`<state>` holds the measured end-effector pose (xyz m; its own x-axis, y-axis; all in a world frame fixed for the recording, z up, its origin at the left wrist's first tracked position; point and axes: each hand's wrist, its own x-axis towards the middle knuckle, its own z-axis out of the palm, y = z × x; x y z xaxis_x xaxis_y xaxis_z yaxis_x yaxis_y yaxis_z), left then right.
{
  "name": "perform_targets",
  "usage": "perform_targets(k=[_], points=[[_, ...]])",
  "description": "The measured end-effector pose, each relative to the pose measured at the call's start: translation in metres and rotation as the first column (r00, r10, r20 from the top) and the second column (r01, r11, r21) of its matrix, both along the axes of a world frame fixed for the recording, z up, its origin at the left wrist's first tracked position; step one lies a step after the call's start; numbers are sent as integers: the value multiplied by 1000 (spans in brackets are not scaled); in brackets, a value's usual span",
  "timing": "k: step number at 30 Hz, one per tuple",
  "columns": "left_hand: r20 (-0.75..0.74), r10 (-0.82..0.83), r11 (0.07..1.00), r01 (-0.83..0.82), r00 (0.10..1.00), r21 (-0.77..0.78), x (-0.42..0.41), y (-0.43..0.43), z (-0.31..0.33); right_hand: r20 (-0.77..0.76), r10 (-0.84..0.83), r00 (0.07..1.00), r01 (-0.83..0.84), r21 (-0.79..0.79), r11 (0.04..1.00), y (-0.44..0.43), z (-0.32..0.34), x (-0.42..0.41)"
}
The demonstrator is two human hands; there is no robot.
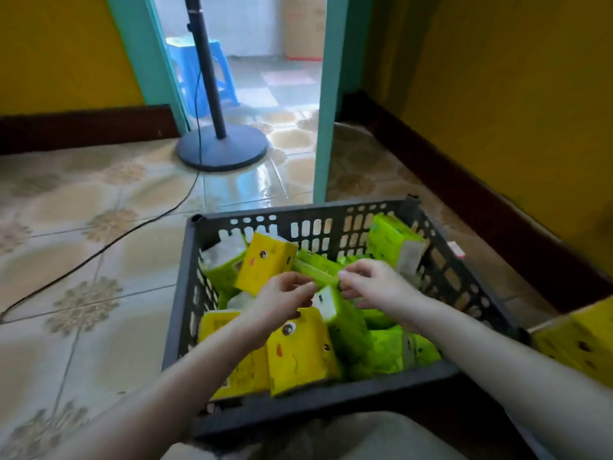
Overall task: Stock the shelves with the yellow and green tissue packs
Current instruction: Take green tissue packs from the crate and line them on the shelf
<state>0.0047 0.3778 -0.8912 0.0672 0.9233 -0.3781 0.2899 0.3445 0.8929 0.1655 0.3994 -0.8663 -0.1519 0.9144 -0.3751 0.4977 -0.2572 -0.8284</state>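
One slotted crate (331, 224) is recorded, containing three countable yellow tissue packs (268, 263) and at least six green tissue packs (394, 247); overlap in the pile makes the green figure a minimum. Two hands are present, the left hand (285, 300) and the right hand (371, 287). Also noted: one fan stand (222, 147), one blue stool (185, 68), one cardboard box (303, 24).

Glossy floral floor tiles (66, 343), dark slotted crate (331, 406) set on them, round black stand base (222, 149) by the doorway (265, 78), thin black cable (132, 229) trailing off left
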Motion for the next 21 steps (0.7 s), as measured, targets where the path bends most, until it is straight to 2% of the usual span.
perform_targets(k=[3,6,9,11,15,16,18,21], points=[[-129,100,993,-90,987,79,-42,10,-11,78,88,993,-81,-89,993,22,-18,-36],[-316,181,975,-129,931,180,-68,29,-26,81,88,993,-76,-142,987,40,-34,-61],[-464,178,973,-87,868,212,-72,51,-43,-13,38,999,-39,-202,979,55,-46,-79],[-496,142,982,-59,856,178,-68,63,-53,-106,1,994,-26,-236,971,61,-52,-89],[-599,148,981,-38,787,191,-59,73,-59,-324,-137,936,31,-311,950,59,-53,-103],[-598,169,977,-54,783,206,-59,74,-59,-350,-153,924,35,-322,946,58,-53,-102],[-503,208,972,-118,839,205,-59,75,-54,-337,-126,933,35,-265,964,59,-51,-93],[-226,242,964,-208,944,164,-58,77,-34,-149,-95,984,105,59,993,63,-40,-66]])
